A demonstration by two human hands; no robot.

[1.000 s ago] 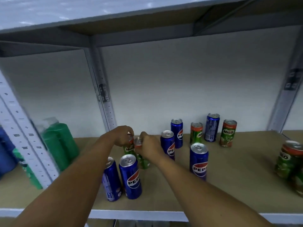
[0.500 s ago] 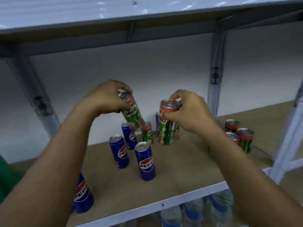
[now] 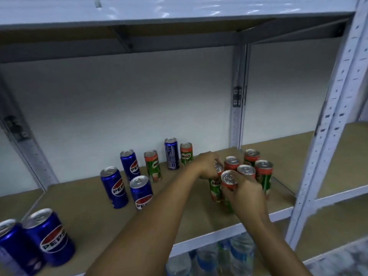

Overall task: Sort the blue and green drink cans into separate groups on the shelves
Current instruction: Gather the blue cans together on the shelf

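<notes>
My left hand (image 3: 209, 166) grips the top of a green Milo can (image 3: 215, 187) standing on the wooden shelf (image 3: 179, 212). My right hand (image 3: 246, 196) holds a second green can (image 3: 229, 179) just in front of it. Both sit against a cluster of several green cans (image 3: 262, 174) at the shelf's right end. Blue Pepsi cans (image 3: 114, 186) stand mid-shelf, with two more (image 3: 49, 236) at the front left. Two green cans (image 3: 152, 165) and a blue one (image 3: 171, 153) stand near the back wall.
A grey upright post (image 3: 328, 136) stands at the right, with another shelf bay (image 3: 338, 156) beyond it. A rear post (image 3: 238, 96) rises behind the green cluster. Water bottles (image 3: 219, 257) fill the shelf below. The upper shelf (image 3: 159, 16) hangs overhead.
Both hands picked up a green can each from among the blue cans, carried them right, and lowered them beside the green cluster. The view swung right.
</notes>
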